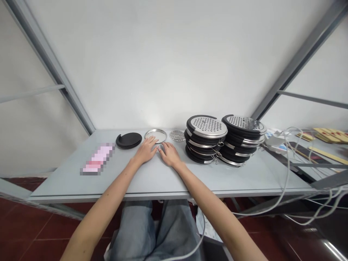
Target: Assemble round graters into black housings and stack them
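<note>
My left hand [146, 150] lies flat with its fingers spread, fingertips at the near edge of a round silver-rimmed dish [155, 135]. Just right of it, my right hand [169, 153] rests on the table with fingers apart, below the same dish. Nothing shows in either hand. A black round piece with a raised rim [128, 140] lies left of the dish, and a flat perforated metal disc [177, 136] lies to its right. Two stacks of black-edged round units with perforated metal tops, the nearer [207, 126] and the farther [244, 123], stand right of my hands.
A blurred pink rectangle [97, 158] lies on the left of the grey table [67, 181]. Metal frame posts rise at both sides. White cables [287, 170] hang over the right edge, near a second surface with yellow pieces [330, 135].
</note>
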### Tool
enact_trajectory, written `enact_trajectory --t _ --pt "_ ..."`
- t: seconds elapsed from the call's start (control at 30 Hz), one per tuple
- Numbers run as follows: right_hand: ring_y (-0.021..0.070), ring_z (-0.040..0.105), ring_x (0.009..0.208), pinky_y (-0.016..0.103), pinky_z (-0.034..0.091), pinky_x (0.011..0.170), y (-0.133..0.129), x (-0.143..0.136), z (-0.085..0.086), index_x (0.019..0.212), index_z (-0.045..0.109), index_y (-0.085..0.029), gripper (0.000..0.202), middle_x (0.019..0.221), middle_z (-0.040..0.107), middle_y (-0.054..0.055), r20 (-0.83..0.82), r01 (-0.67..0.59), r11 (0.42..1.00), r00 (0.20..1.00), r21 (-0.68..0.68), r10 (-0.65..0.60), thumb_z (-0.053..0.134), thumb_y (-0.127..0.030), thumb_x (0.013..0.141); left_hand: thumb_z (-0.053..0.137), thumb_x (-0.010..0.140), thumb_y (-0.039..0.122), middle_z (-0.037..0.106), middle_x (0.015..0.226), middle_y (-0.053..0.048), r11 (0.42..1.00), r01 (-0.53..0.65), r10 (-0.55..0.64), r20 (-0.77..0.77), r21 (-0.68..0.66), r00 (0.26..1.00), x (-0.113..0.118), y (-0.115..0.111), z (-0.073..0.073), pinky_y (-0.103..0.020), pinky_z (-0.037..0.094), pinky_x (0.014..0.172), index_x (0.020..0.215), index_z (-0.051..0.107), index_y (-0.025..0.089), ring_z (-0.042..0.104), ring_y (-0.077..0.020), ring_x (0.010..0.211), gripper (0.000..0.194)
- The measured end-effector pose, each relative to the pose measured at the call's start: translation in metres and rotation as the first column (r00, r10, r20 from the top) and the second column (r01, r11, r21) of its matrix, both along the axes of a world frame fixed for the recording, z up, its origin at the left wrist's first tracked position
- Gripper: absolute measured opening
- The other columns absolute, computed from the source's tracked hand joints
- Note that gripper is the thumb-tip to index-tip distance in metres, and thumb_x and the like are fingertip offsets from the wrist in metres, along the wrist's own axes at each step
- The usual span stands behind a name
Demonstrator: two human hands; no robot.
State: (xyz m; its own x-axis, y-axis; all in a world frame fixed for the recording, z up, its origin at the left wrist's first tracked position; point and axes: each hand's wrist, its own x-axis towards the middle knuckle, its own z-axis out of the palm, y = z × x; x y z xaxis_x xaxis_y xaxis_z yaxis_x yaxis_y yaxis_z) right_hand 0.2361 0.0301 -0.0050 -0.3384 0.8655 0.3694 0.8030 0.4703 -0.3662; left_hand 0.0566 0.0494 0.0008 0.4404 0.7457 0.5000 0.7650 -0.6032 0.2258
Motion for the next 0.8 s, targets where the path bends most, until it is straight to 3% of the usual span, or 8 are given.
enact_trajectory --t 0.13,0.27,0.47,0.57,0.63,0.7,0.8 --pt "0.0242 0.048 0.121 0.034 0.034 0.104 -0.003 -0.001 0.002 0.128 0.052 -0.012 0.044 0.128 0.057 0.015 0.009 0.007 1.0 1.0 -0.008 -0.007 0.036 -0.04 0.098 0.047 0.093 0.036 0.053 0.138 -0.017 0.996 -0.013 0.009 -0.034 -0.091 0.999 -0.008 -0.006 -0.004 -0.052 0.03 0.112 0.134 0.049 0.013 0.041 -0.0307 0.136 0.047" --pt "0.0248 0.048 0.12 0.035 0.035 0.104 -0.003 -0.002 0.001 0.124 0.055 -0.011 0.04 0.125 0.058 0.015 -0.015 -0.016 1.0 1.0 0.023 0.016 0.04 -0.037 0.097 0.054 0.09 0.036 0.065 0.123 -0.012 0.997 0.02 -0.02 -0.001 -0.079 1.0 -0.016 -0.016 0.0 -0.049 0.034 0.11 0.123 0.059 0.018 0.056 -0.0277 0.12 0.038" --pt "0.0237 0.052 0.116 0.035 0.037 0.103 0.008 0.006 -0.004 0.12 0.058 -0.012 0.034 0.121 0.062 0.014 -0.237 0.11 0.992 0.967 0.056 -0.094 0.043 -0.026 0.093 0.058 0.086 0.029 0.074 0.1 -0.005 0.98 0.138 -0.113 0.163 -0.147 0.98 -0.022 -0.027 0.008 -0.036 0.05 0.091 0.099 0.071 0.02 0.067 -0.0218 0.097 0.021" --pt "0.0243 0.054 0.113 0.036 0.039 0.101 0.01 0.012 -0.002 0.116 0.061 -0.013 0.031 0.116 0.065 0.013 -0.318 0.169 0.984 0.937 0.056 -0.143 0.044 -0.023 0.091 0.058 0.085 0.03 0.075 0.095 -0.004 0.967 0.141 -0.085 0.25 -0.212 0.965 -0.022 -0.03 0.01 -0.032 0.053 0.083 0.097 0.072 0.02 0.069 -0.0205 0.089 0.021" --pt "0.0231 0.056 0.112 0.035 0.04 0.1 0.01 0.015 0.0 0.115 0.062 -0.014 0.031 0.114 0.067 0.011 -0.34 0.134 0.988 0.935 0.08 -0.099 0.044 -0.023 0.091 0.055 0.087 0.031 0.076 0.093 -0.004 0.96 0.141 -0.067 0.292 -0.241 0.954 -0.021 -0.03 0.01 -0.03 0.054 0.078 0.096 0.073 0.02 0.07 -0.0203 0.087 0.023" --pt "0.0217 0.056 0.112 0.033 0.039 0.101 0.01 0.016 0.002 0.117 0.061 -0.015 0.032 0.114 0.067 0.01 -0.339 0.09 0.992 0.939 0.092 -0.054 0.043 -0.024 0.091 0.051 0.09 0.031 0.076 0.094 -0.005 0.964 0.134 -0.048 0.345 -0.229 0.937 -0.019 -0.03 0.011 -0.03 0.054 0.079 0.093 0.073 0.018 0.07 -0.0205 0.089 0.026" --pt "0.0229 0.053 0.117 0.034 0.038 0.103 0.012 0.017 0.002 0.122 0.058 -0.012 0.037 0.122 0.063 0.012 -0.283 0.126 0.991 0.953 0.052 -0.107 0.045 -0.025 0.091 0.046 0.092 0.031 0.074 0.099 -0.007 0.983 0.072 0.005 0.421 -0.168 0.907 -0.02 -0.027 0.011 -0.032 0.052 0.086 0.094 0.072 0.016 0.069 -0.021 0.095 0.03"
